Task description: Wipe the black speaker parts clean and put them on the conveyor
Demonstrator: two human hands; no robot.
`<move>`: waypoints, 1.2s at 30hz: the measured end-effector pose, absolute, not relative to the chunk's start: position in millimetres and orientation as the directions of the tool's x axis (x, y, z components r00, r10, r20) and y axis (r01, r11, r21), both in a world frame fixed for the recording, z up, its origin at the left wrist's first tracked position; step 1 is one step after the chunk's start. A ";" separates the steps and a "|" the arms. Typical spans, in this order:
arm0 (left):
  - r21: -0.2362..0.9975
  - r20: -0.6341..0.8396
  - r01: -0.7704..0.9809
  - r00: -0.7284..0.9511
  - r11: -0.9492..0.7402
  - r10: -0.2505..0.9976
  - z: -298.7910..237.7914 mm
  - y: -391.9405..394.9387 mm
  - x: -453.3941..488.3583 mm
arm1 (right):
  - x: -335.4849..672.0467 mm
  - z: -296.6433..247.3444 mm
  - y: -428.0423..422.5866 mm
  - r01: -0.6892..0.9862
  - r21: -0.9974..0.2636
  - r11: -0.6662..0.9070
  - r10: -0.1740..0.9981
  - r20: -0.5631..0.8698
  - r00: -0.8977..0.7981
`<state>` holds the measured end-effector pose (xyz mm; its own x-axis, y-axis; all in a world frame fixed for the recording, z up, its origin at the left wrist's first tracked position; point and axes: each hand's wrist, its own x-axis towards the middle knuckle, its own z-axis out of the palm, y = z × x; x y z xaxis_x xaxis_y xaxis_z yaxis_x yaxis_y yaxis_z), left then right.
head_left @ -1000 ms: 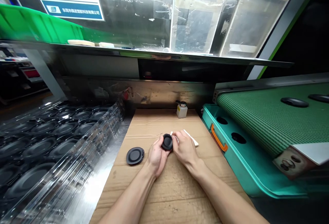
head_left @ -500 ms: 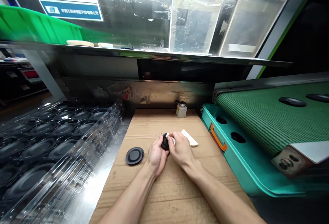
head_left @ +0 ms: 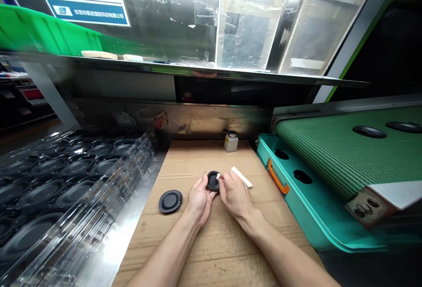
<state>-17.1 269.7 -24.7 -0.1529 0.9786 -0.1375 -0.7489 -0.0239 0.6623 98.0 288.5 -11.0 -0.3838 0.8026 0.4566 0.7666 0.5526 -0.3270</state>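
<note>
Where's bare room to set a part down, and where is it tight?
Bare cardboard lies left of the small bottle, beyond the lone black disc; more shows between the forearms. It is crowded where the left hand and right hand meet around the held black part, with the white block close by.

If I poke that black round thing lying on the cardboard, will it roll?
Probably not: the black disc lies flat on the cardboard, so it would more likely slide. It looks thin, so it may feel light. Its neat, even outline hints that it's stiff rather than floppy.
</note>
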 end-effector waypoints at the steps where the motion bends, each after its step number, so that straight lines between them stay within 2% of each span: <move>1: 0.660 -0.136 -0.751 -0.163 -0.034 0.977 -24.7 269.8 -16.8 | 97.2 -11.1 289.1 0.739 -0.329 0.588 0.784 0.458 -0.419; 3: 0.653 -0.141 -0.756 -0.169 -0.036 0.976 -24.5 270.3 -16.9 | 96.5 -11.1 290.2 0.712 -0.326 0.622 0.764 0.454 -0.459; 5: 0.649 -0.158 -0.760 -0.167 -0.025 0.973 -23.8 271.1 -18.4 | 100.2 -10.6 293.0 0.746 -0.336 0.575 0.793 0.452 -0.408; 7: 0.644 -0.181 -0.765 -0.179 -0.021 0.967 -22.5 272.2 -20.9 | 109.0 -9.1 297.8 0.752 -0.393 0.529 0.828 0.432 -0.357; 11: 0.588 -0.252 -0.809 -0.205 -0.018 0.946 -19.4 273.0 -27.8 | 131.7 -2.9 308.8 0.703 -0.492 0.514 0.856 0.339 -0.389; 16: 0.551 -0.298 -0.833 -0.129 0.060 0.946 -16.8 270.6 -32.9 | 152.6 1.5 320.3 0.840 -0.394 0.373 0.884 0.427 -0.192; 18: 0.553 -0.293 -0.831 -0.129 0.058 0.948 -17.2 270.3 -33.1 | 156.8 -1.7 322.9 0.877 -0.333 0.347 0.906 0.360 -0.222; 20: 0.560 -0.275 -0.827 -0.136 0.044 0.952 -18.1 270.6 -32.8 | 157.1 -5.9 323.6 0.879 -0.323 0.351 0.922 0.281 -0.265; 22: 0.570 -0.256 -0.821 -0.149 0.025 0.955 -19.0 271.0 -32.2 | 153.3 -8.1 322.2 0.851 -0.371 0.373 0.918 0.280 -0.280; 27: 0.585 -0.243 -0.811 -0.179 -0.003 0.953 -19.4 270.9 -30.8 | 139.6 -4.6 315.3 0.712 -0.536 0.454 0.876 0.415 -0.246; 32: 0.564 -0.248 -0.825 -0.144 0.022 0.958 -16.7 270.3 -33.4 | 141.1 -6.4 316.2 0.703 -0.562 0.436 0.891 0.380 -0.249; 36: 0.491 -0.280 -0.864 -0.038 0.109 0.959 -11.4 269.3 -38.7 | 143.6 -9.7 319.5 0.695 -0.586 0.417 0.898 0.384 -0.214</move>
